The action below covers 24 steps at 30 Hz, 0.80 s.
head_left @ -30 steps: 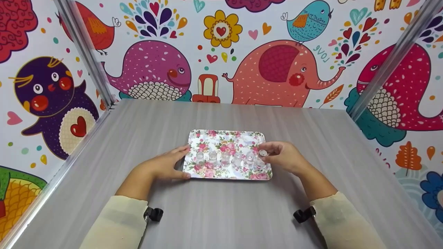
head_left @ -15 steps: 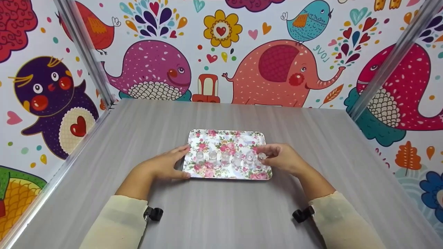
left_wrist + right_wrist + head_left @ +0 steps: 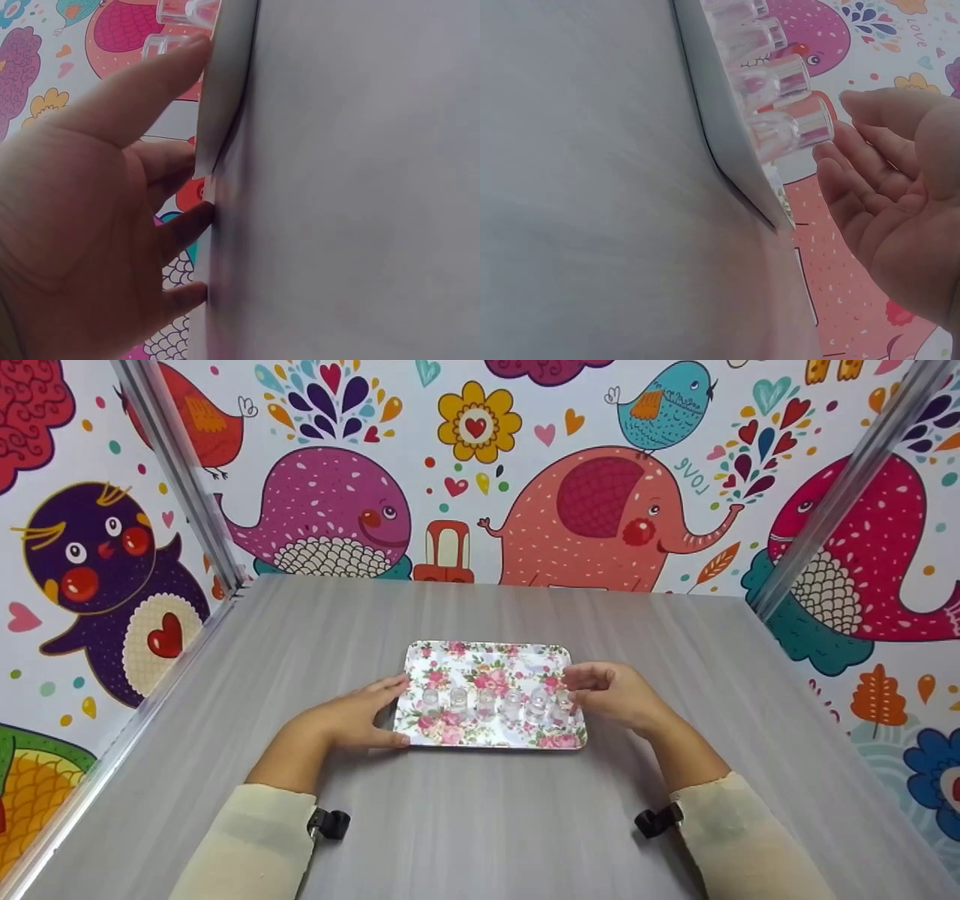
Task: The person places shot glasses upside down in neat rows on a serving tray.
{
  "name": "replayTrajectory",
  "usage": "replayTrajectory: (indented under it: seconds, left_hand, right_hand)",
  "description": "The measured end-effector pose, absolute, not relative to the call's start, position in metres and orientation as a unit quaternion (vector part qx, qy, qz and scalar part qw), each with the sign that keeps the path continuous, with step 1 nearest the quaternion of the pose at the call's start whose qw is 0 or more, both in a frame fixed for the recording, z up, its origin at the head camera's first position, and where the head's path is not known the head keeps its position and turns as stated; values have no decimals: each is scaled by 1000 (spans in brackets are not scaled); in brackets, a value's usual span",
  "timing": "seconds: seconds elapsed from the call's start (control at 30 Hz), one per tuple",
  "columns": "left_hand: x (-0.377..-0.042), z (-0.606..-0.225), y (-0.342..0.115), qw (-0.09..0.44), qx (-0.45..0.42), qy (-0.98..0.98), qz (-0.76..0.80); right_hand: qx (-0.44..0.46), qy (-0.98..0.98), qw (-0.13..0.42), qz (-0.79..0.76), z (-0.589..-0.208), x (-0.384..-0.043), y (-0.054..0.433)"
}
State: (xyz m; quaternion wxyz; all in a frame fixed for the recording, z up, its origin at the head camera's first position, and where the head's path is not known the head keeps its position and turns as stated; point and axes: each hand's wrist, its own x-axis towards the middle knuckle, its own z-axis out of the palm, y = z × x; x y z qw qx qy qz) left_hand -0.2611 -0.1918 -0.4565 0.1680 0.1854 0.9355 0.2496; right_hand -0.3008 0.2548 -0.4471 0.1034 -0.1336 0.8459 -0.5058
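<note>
A floral tray (image 3: 487,658) lies on the table, bearing a row of several small clear bottles (image 3: 458,705). My left hand (image 3: 349,720) rests at the tray's left end, its thumb on the rim near the front corner and its fingers against the left edge. At the right end of the row stands the last bottle (image 3: 776,136), upright, with a clear cap (image 3: 815,122) on top. My right hand (image 3: 621,697) is beside that bottle, thumb and fingers spread apart around the cap's side. Nothing is pinched between them.
The grey wood-grain table (image 3: 480,825) stretches around the tray on all sides. Printed cartoon panels (image 3: 337,510) rise at the back and both sides, with metal posts (image 3: 180,472) at the corners. A black wrist camera (image 3: 330,823) sits on each forearm.
My right hand held a small clear cap above the last bottle, lowered it onto the top, and has now let go with its fingers parted. My left hand has stayed at the tray.
</note>
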Motion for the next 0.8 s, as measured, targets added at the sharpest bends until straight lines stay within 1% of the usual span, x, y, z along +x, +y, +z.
replayTrajectory:
  seconds: [0.17, 0.3, 0.43, 0.67, 0.8]
  left_hand:
    - [-262, -456, -191, 165, 189, 936, 247]
    - [-267, -455, -188, 141, 190, 939, 251]
    - [-273, -448, -185, 94, 155, 950, 256]
    - [-280, -427, -180, -12, 36, 975, 218]
    - [-280, -419, -175, -74, -2, 976, 207]
  right_hand:
    - [-109, 853, 82, -504, -443, -301, 262]
    - [-90, 857, 64, -504, -440, -303, 270]
    - [-67, 865, 40, -495, -435, -308, 278]
    - [-34, 896, -31, -442, -421, -314, 285]
    - [-18, 899, -41, -435, -416, -318, 284]
